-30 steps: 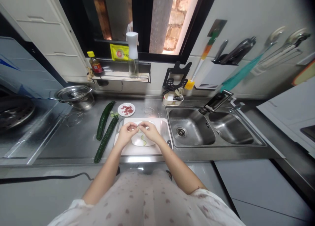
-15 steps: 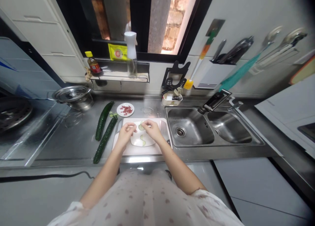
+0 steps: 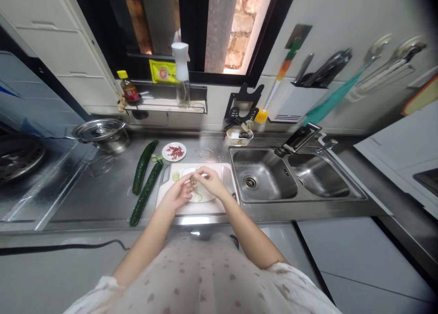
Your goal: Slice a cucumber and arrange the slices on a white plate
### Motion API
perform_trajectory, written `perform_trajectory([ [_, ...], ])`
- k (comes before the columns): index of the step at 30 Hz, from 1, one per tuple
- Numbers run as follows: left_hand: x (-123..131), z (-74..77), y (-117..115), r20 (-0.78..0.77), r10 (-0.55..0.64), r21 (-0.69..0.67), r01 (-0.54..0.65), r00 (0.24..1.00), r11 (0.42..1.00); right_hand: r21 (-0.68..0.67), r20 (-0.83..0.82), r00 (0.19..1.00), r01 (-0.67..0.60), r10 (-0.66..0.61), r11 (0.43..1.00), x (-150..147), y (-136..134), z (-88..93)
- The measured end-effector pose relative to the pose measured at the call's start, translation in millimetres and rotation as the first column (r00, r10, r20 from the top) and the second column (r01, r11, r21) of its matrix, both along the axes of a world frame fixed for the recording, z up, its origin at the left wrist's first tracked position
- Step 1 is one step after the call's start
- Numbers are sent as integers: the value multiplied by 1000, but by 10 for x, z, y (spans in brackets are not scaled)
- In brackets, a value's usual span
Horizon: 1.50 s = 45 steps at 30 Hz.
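Note:
Both of my hands meet above a white plate (image 3: 209, 196) on a light cutting board (image 3: 185, 208). A small cucumber slice (image 3: 193, 178) sits between my fingertips. My right hand (image 3: 211, 182) pinches it from the right, thumb and forefinger closed. From the left, my left hand (image 3: 178, 194) is turned partly palm-up, its thumb and forefinger at the slice and the other fingers loosely curled. Thin slices (image 3: 198, 196) lie in a curve on the plate, partly hidden by my hands. Another cucumber slice (image 3: 175, 176) rests on the board, behind my left hand.
Two whole cucumbers (image 3: 147, 193) lie left of the board, near a small dish of chopped red bits (image 3: 174, 151). A knife (image 3: 227, 179) lies along the board's right side. Right of it is a double sink (image 3: 267, 175); a lidded steel pot (image 3: 109, 138) stands far left.
My left hand has rolled palm-up and moved in to the slice in my right hand. The cucumber slice on the board's left is now uncovered.

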<state>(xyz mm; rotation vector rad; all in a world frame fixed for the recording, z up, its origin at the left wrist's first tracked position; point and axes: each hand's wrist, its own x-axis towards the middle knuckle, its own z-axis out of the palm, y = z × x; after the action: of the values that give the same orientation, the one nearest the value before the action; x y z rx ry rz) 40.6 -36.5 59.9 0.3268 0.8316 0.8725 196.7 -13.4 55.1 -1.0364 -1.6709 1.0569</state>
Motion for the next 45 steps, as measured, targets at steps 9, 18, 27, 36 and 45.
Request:
perform_trajectory([
  [9,-79,-65,20,-82,72,96,-64,994,993,31,47,999,12,-14,999,23,-12,-9],
  [18,-49,17,5,-348,188,283,-88,919,955,51,88,996,3,-7,999,21,3,-1],
  [27,-5,91,-40,-458,350,523,-71,817,850,33,48,999,10,-11,999,-9,11,4],
  [36,19,87,-60,-490,448,651,-28,748,759,-2,16,1000,23,-23,1000,-13,14,-8],
  [45,70,87,-84,-496,540,740,5,680,673,-32,-32,999,32,-33,999,-25,20,-37],
])
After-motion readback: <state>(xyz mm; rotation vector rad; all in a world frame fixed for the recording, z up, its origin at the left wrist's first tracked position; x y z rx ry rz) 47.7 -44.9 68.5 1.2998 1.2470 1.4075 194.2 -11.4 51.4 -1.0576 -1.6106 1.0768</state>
